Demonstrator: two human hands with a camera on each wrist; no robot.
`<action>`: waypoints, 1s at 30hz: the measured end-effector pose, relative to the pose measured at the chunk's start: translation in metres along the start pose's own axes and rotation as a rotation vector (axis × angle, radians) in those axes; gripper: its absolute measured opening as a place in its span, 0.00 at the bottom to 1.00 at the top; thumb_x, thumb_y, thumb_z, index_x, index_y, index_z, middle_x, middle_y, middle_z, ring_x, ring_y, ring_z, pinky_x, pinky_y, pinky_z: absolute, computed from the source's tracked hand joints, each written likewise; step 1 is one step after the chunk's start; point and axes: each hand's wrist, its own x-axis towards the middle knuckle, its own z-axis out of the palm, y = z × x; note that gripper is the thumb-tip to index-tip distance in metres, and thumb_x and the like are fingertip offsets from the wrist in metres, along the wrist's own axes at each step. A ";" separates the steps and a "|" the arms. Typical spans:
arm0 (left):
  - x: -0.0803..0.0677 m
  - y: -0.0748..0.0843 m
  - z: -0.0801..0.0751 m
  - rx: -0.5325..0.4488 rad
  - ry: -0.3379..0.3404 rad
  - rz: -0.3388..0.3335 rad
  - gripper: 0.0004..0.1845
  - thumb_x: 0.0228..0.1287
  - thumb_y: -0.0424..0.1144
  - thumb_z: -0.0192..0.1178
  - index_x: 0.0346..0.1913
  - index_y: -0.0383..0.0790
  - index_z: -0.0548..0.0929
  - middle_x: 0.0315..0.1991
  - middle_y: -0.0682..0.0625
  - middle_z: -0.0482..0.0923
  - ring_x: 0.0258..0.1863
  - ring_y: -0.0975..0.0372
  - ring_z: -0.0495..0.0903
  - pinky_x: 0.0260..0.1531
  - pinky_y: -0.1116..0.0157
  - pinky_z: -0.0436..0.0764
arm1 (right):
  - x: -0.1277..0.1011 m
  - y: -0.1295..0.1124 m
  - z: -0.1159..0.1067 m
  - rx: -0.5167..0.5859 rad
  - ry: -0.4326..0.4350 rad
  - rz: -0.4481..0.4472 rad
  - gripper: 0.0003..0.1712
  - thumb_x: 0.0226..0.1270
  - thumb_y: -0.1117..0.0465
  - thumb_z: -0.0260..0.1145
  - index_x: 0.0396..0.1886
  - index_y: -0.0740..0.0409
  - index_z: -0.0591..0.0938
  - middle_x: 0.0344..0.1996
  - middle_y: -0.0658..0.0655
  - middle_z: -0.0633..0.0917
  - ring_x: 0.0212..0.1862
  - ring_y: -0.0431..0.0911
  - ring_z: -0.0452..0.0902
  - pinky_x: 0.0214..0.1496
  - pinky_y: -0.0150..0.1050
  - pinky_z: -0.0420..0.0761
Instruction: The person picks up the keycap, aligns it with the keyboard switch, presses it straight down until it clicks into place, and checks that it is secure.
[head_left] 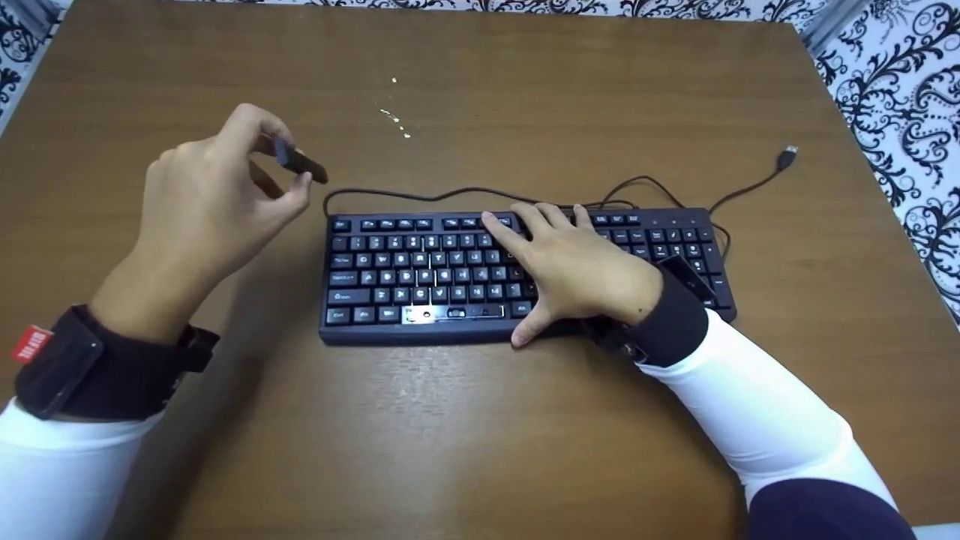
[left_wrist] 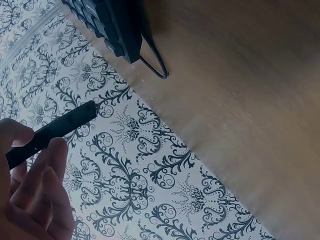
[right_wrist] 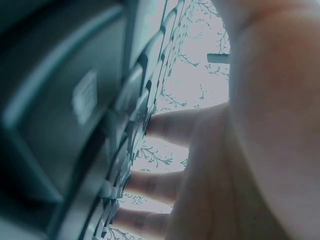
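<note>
A black keyboard point(head_left: 420, 339) lies flat on the table, its space-bar slot point(head_left: 454, 313) uncovered and showing a shiny base with a small dark stem. Beyond its left end, above the table, my left hand point(head_left: 217, 187) pinches a long black space bar keycap point(left_wrist: 55, 131) between thumb and fingers. Spread over the middle-right keys is my right hand point(head_left: 577, 270), thumb at the front edge and fingers reaching the back rows. In the right wrist view its fingers point(right_wrist: 172, 127) touch the keyboard; the keys under the palm are hidden.
The keyboard's cable point(head_left: 442, 196) runs along its back edge and loops at the right, ending in a USB plug point(head_left: 786, 157). Small bright specks point(head_left: 397, 124) show on the wooden table point(head_left: 480, 435). Black-and-white patterned covering point(head_left: 900, 135) lies beyond the table's edges.
</note>
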 end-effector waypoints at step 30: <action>-0.019 0.013 0.035 -0.410 -0.554 -0.100 0.12 0.61 0.38 0.70 0.42 0.42 0.77 0.37 0.50 0.87 0.26 0.60 0.82 0.32 0.63 0.83 | 0.000 0.001 0.000 -0.003 0.003 -0.006 0.84 0.29 0.19 0.74 0.82 0.46 0.42 0.78 0.66 0.53 0.78 0.64 0.49 0.71 0.77 0.53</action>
